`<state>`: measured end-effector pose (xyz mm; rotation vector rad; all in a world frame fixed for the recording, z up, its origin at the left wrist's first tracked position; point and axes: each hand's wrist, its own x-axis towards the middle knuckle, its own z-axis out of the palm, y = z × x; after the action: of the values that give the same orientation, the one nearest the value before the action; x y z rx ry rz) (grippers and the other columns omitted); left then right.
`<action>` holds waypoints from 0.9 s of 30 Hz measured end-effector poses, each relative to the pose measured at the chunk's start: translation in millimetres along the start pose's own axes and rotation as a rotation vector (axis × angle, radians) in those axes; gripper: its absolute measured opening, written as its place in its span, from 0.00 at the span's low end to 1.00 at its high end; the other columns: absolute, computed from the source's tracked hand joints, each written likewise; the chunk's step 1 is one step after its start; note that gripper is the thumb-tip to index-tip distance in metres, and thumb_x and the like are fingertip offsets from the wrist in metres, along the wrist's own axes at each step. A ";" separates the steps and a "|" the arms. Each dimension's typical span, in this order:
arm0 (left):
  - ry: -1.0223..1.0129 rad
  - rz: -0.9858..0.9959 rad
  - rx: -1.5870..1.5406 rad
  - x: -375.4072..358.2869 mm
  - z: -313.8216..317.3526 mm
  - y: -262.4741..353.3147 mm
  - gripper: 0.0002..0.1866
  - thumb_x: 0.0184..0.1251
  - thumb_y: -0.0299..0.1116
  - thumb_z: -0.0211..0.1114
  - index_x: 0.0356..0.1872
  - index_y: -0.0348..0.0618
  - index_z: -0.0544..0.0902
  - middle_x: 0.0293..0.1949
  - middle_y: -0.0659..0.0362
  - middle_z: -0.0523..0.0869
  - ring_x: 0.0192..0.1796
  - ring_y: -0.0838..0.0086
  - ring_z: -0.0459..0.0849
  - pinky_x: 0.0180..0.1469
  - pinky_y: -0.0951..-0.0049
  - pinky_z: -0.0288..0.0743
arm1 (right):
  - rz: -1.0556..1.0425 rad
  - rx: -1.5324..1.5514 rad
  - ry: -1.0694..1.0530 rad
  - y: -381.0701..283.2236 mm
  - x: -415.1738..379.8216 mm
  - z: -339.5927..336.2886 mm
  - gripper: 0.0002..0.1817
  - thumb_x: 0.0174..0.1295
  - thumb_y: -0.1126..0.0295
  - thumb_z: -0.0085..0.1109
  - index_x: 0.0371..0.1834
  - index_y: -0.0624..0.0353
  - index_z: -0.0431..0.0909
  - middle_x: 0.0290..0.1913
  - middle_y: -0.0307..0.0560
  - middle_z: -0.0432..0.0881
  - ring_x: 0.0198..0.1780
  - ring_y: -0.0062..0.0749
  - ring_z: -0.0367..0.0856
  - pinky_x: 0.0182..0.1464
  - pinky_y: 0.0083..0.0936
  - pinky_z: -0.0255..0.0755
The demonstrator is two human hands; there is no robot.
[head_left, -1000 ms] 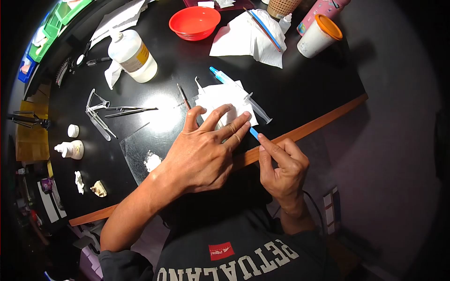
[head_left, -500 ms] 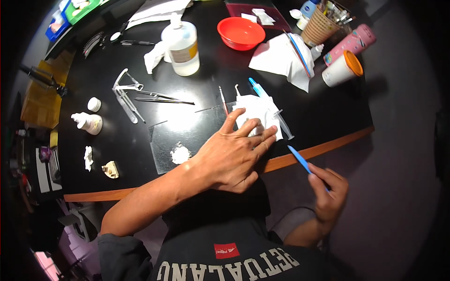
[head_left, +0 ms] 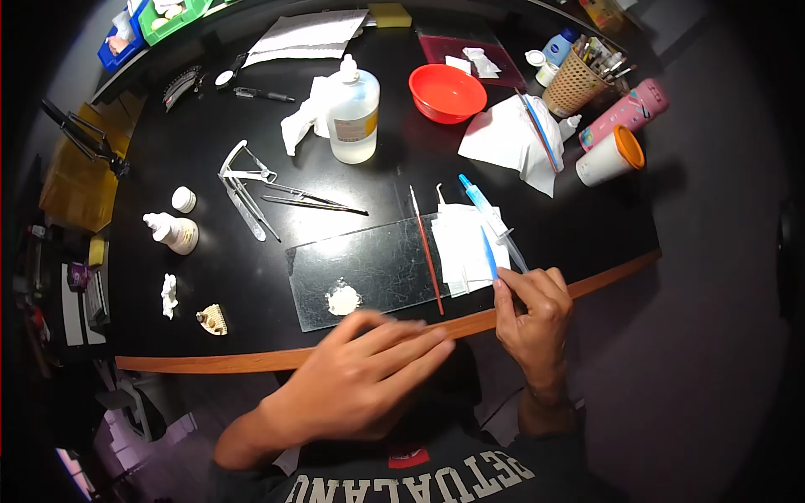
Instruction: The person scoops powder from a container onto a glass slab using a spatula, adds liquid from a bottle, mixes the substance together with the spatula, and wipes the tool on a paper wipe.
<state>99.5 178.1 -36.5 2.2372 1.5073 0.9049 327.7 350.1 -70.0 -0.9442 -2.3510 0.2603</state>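
My right hand (head_left: 537,323) pinches a slim blue plastic spatula (head_left: 490,253), its pointed end over the white paper sheets (head_left: 457,239). My left hand (head_left: 360,377) holds nothing; its fingers stretch out, slightly blurred, in front of the table edge. Beyond it lies a dark glass slab (head_left: 381,260) with a heap of white powder (head_left: 342,298). A thin red-handled brush (head_left: 426,251) lies across the slab's right part. Along the paper's right side rests a blue-and-clear syringe (head_left: 486,206). The hooked tip of a metal instrument (head_left: 439,191) shows above the paper.
At left are a caliper (head_left: 243,201), tweezers (head_left: 314,204), a dropper bottle (head_left: 174,233), a white jar (head_left: 184,199) and a small tooth model (head_left: 212,319). Farther back stand a pump bottle (head_left: 354,117), a red bowl (head_left: 448,94), a brush basket (head_left: 577,82), a cup (head_left: 605,161) and a pink bottle (head_left: 625,115).
My left hand has lifted off the paper and drawn back toward my body, uncovering the slab and brush. My right hand has brought the blue spatula left, over the paper. The view has shifted.
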 end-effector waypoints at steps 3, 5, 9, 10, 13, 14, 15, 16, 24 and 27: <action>0.118 -0.114 -0.115 -44.2 -27.6 -0.6 0.31 0.49 0.27 0.78 0.62 0.41 0.92 0.53 0.58 0.97 0.46 0.67 0.94 0.51 0.65 0.80 | 0.008 -0.003 -0.006 -6.6 6.9 -3.8 0.07 0.61 0.77 0.79 0.43 0.60 0.96 0.32 0.45 0.86 0.38 0.42 0.79 0.41 0.38 0.74; 0.287 -0.193 -0.101 -69.5 -24.2 -2.9 0.23 0.49 0.26 0.77 0.52 0.41 0.96 0.42 0.60 0.97 0.39 0.69 0.92 0.45 0.68 0.76 | -0.005 0.055 -0.024 -8.9 16.3 -4.9 0.07 0.61 0.77 0.79 0.42 0.61 0.95 0.33 0.45 0.86 0.37 0.42 0.80 0.40 0.39 0.74; 0.474 -0.268 -0.146 -101.9 -1.1 -14.0 0.13 0.50 0.27 0.79 0.40 0.42 0.97 0.29 0.62 0.92 0.28 0.71 0.85 0.39 0.67 0.69 | 0.028 0.244 -0.216 -30.6 27.6 3.9 0.05 0.61 0.76 0.79 0.39 0.61 0.95 0.35 0.49 0.89 0.40 0.47 0.86 0.43 0.41 0.79; 0.496 -0.272 -0.152 -107.4 2.1 -15.0 0.12 0.50 0.27 0.79 0.39 0.41 0.97 0.28 0.62 0.91 0.28 0.71 0.84 0.38 0.67 0.69 | 0.035 0.241 -0.236 -38.4 28.5 9.5 0.04 0.62 0.74 0.79 0.38 0.61 0.95 0.34 0.50 0.89 0.40 0.49 0.87 0.44 0.42 0.80; 0.531 -0.278 -0.172 -115.2 7.8 -15.4 0.10 0.52 0.29 0.80 0.37 0.42 0.97 0.25 0.63 0.90 0.26 0.73 0.82 0.37 0.68 0.67 | 0.051 0.058 -0.251 -54.4 32.6 26.1 0.05 0.63 0.71 0.79 0.36 0.61 0.94 0.33 0.50 0.88 0.40 0.49 0.87 0.44 0.44 0.81; 0.522 -0.275 -0.184 -115.5 6.9 -14.9 0.10 0.52 0.28 0.81 0.37 0.43 0.97 0.25 0.64 0.90 0.26 0.74 0.82 0.36 0.68 0.67 | 0.064 0.033 -0.251 -57.9 35.7 28.0 0.06 0.63 0.70 0.77 0.34 0.62 0.93 0.33 0.50 0.88 0.40 0.50 0.87 0.45 0.45 0.81; 0.513 -0.272 -0.196 -116.0 6.2 -14.8 0.10 0.52 0.27 0.81 0.38 0.44 0.98 0.25 0.65 0.90 0.26 0.75 0.82 0.36 0.69 0.67 | 0.085 0.009 -0.271 -59.8 38.4 28.0 0.06 0.63 0.70 0.77 0.33 0.62 0.92 0.32 0.50 0.88 0.40 0.50 0.87 0.45 0.45 0.81; 0.501 -0.260 -0.206 -117.7 6.8 -15.3 0.09 0.53 0.28 0.82 0.37 0.44 0.98 0.25 0.65 0.90 0.26 0.76 0.82 0.35 0.69 0.66 | 0.107 -0.013 -0.293 -61.7 40.3 28.3 0.07 0.63 0.70 0.77 0.32 0.63 0.92 0.32 0.51 0.87 0.40 0.50 0.87 0.45 0.45 0.81; 0.493 -0.184 -0.315 -128.3 7.7 -16.4 0.10 0.55 0.28 0.84 0.39 0.43 0.98 0.25 0.63 0.91 0.24 0.76 0.81 0.31 0.69 0.66 | 0.172 0.047 0.004 -41.3 118.8 7.4 0.09 0.64 0.69 0.73 0.32 0.65 0.91 0.30 0.57 0.89 0.33 0.50 0.90 0.40 0.44 0.80; 0.460 -0.167 -0.336 -130.4 4.5 -14.3 0.12 0.55 0.29 0.85 0.42 0.44 0.99 0.26 0.63 0.92 0.24 0.75 0.82 0.31 0.67 0.69 | 0.092 -0.022 0.086 1.5 208.6 20.3 0.10 0.65 0.66 0.76 0.36 0.63 0.95 0.31 0.61 0.92 0.34 0.44 0.95 0.39 0.41 0.82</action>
<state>59.1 65.9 -91.5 1.7117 1.5462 1.5612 196.4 494.4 6.5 -1.0545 -2.2404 0.2257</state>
